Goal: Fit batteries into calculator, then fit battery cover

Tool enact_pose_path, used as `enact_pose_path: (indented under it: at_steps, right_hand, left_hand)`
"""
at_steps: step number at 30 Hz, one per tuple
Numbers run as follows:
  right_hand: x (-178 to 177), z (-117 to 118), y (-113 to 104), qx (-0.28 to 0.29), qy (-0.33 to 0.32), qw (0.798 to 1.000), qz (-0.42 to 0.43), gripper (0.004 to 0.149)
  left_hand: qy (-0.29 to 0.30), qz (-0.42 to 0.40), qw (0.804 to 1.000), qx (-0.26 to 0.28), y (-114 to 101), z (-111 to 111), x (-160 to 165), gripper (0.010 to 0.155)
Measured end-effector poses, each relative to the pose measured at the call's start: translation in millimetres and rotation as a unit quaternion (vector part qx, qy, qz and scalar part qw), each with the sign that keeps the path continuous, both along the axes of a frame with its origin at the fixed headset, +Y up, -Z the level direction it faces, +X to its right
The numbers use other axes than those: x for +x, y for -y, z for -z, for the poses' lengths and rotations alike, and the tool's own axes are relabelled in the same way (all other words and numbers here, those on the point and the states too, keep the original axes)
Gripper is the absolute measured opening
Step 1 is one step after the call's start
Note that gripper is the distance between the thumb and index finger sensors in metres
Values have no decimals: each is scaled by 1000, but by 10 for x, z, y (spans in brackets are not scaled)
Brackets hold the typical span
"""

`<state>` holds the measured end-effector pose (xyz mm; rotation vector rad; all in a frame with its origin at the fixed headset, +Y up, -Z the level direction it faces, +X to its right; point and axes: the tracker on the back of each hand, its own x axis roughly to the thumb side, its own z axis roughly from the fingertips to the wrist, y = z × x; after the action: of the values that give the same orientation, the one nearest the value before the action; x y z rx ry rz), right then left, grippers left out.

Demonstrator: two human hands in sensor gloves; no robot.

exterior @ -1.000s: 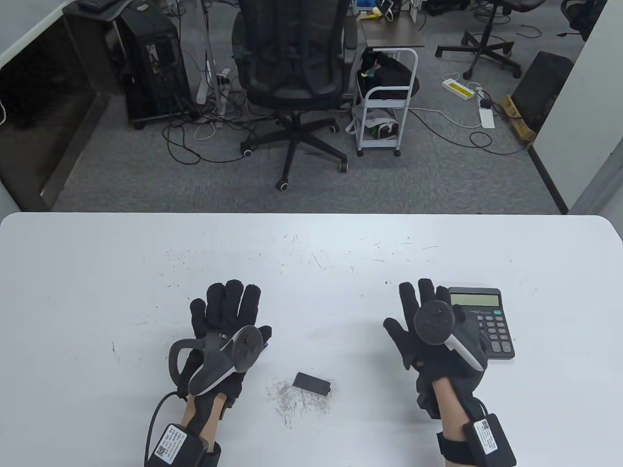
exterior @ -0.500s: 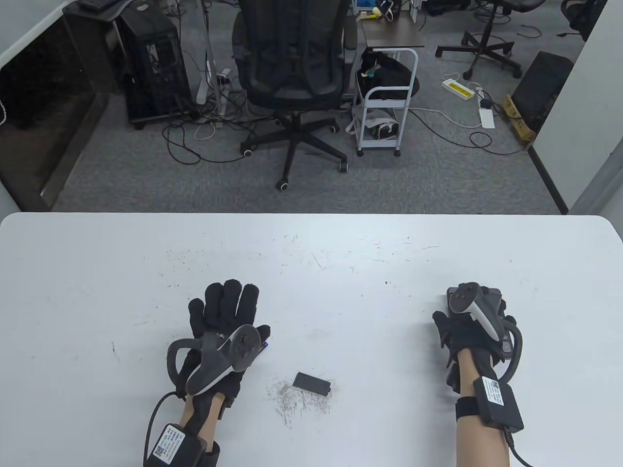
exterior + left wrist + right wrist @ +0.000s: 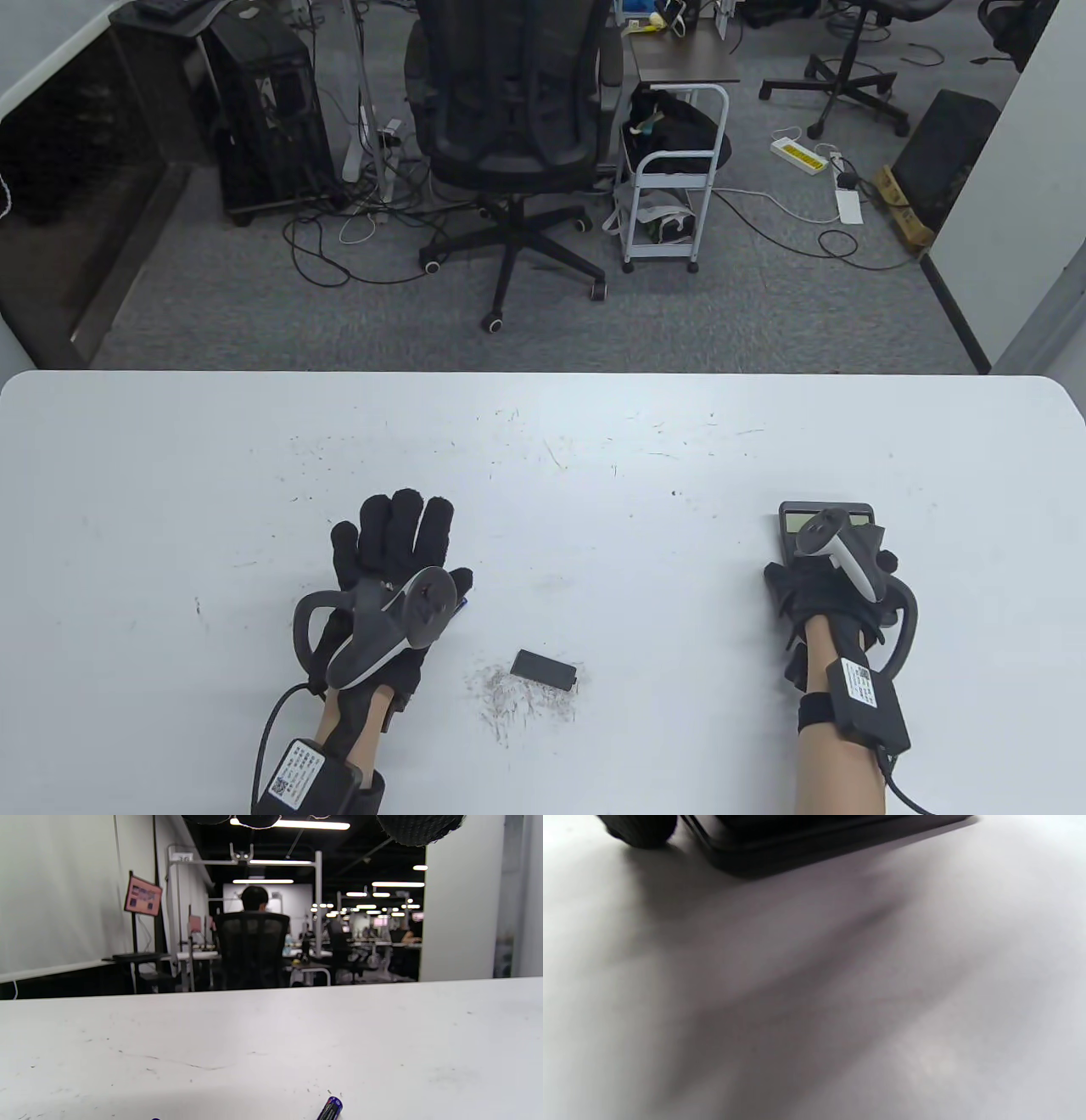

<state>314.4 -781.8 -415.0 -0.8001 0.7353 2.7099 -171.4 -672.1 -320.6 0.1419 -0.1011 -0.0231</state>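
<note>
Table view looks down from above the near edge of the white table [image 3: 543, 424], facing out over the office floor. Left wrist view sits low just above the tabletop, facing level across it to the same black office chair [image 3: 509, 110]. Right wrist view is very close to the tabletop beside the calculator [image 3: 806, 840], blurred

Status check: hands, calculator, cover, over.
Left hand flat on table, battery beside it. Right hand over calculator, grip unclear. Battery cover loose mid-table, not fitted. Nothing in the way.
</note>
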Motion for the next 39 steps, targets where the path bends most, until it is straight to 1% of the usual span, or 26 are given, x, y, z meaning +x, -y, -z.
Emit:
enact_pose_path:
  at_steps: [4,8,10,16,21,23,24,25,28,30,34,39]
  right_hand:
    - [-19,57,-50,-6,3,1000,16,92]
    - [-57,104,-103,-11,3,1000,15,97]
    - [-101,126,-110,-13,-2,1000,-1,97]
    - [-237,158,-122,-9,-9,998,-67,89]
    - [-270,137,-136,20,-3,993,-113,85]
    - [-258,110,-149,54,9,988,-146,81]
    - [-245,91,-158,76,16,985,-153,80]
    - [-243,80,-170,85,20,985,-152,78]
    - [-249,57,-214,84,17,981,-177,75]
    - [-238,31,-223,93,19,981,-171,74]
    - [-250,-11,-254,104,5,976,-189,72]
    - [-354,-81,-413,116,-18,979,-165,70]
  left_hand:
    - [-1,5,1000,-3,4,1,13,81]
    - [0,6,1000,-3,1,-1,21,81]
    - [1,7,1000,-3,1,0,23,81]
    - [2,3,1000,-2,-5,0,20,81]
    - [4,-2,1000,1,-17,-6,17,81]
    - [5,-3,1000,2,-17,-6,16,81]
    - [5,-4,1000,2,-16,-5,15,81]
    - [5,-4,1000,2,-17,-6,15,81]
    - [6,-5,1000,-2,-15,-6,12,81]
    - [6,-6,1000,-3,-19,-9,9,81]
    - [7,-11,1000,-1,-27,-15,0,81]
    - [11,-16,1000,2,-47,-28,-7,81]
